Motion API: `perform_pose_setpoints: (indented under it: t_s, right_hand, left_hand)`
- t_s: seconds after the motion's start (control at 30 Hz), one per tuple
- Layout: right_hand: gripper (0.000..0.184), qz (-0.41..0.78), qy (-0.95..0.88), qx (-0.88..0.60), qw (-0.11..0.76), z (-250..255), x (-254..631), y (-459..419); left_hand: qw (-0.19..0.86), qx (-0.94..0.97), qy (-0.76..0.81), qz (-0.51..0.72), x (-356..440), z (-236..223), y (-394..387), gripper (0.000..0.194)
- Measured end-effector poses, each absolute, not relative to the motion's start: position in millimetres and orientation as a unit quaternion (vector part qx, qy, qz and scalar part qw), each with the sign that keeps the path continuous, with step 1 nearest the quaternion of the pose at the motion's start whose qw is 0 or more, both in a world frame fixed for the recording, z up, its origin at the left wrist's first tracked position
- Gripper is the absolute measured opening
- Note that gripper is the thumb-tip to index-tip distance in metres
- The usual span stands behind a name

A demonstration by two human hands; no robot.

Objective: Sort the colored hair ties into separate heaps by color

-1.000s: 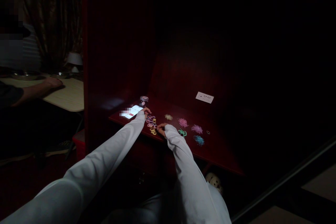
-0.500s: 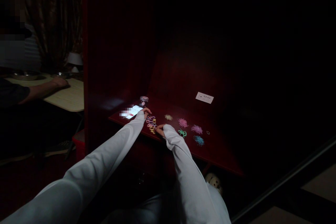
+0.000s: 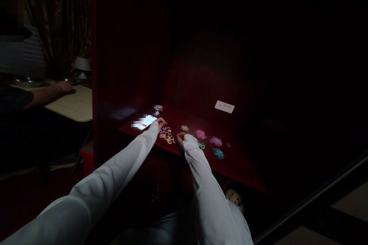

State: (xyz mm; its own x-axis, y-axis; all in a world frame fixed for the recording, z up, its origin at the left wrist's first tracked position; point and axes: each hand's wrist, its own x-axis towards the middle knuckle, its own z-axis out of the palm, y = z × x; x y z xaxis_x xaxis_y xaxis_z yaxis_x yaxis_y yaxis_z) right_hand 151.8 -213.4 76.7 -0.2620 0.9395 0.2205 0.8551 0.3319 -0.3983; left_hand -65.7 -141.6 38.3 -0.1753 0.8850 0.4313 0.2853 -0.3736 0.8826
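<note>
On the dark red tabletop lies a loose group of pink, purple and yellow hair ties [image 3: 166, 135]. My left hand [image 3: 161, 122] rests at their far left edge, its fingers stretched out and apart. Just right of the group is my right hand [image 3: 180, 138], its fingers bent together; whatever they may pinch is too small and dark to make out. Green hair ties [image 3: 201, 145] lie partly hidden behind my right sleeve. Beyond them are small heaps of thin elastic bands: cream [image 3: 184, 128], pink [image 3: 200, 134], purple [image 3: 216, 141] and blue [image 3: 218, 153].
A lit phone [image 3: 146, 121] and a small clear jar [image 3: 158, 110] stand at the table's left. One single ring [image 3: 228, 145] lies at the right. A white socket panel [image 3: 224, 106] sits on the back wall. Past the partition, another person's arm rests on a pale table [image 3: 73, 101].
My right hand has drawn back to the right, away from the coloured hair ties, which lie slightly rearranged. My left hand has barely moved. The other person's hand has shifted slightly left.
</note>
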Motion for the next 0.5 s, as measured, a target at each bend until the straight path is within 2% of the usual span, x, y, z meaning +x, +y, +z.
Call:
perform_pose_setpoints:
  t_s: [0.23, 0.5]
  right_hand:
    - [0.028, 0.064, -0.779, -0.603, 0.159, 80.2, 151.9, -218.2]
    - [0.029, 0.124, -0.804, -0.551, 0.186, 77.9, 152.3, -225.2]
  left_hand:
    - [0.286, 0.554, 0.506, 0.595, -61.8, 39.7, -145.1, 0.013]
    - [0.294, 0.561, 0.503, 0.589, -63.4, 40.1, -146.3, 0.011]
